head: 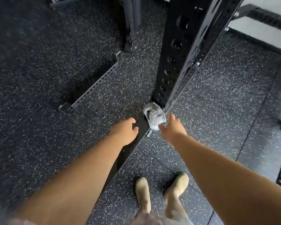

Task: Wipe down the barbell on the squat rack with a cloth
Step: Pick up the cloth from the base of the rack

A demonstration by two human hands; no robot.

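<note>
Head camera, steeply down at floor (58, 82)
</note>
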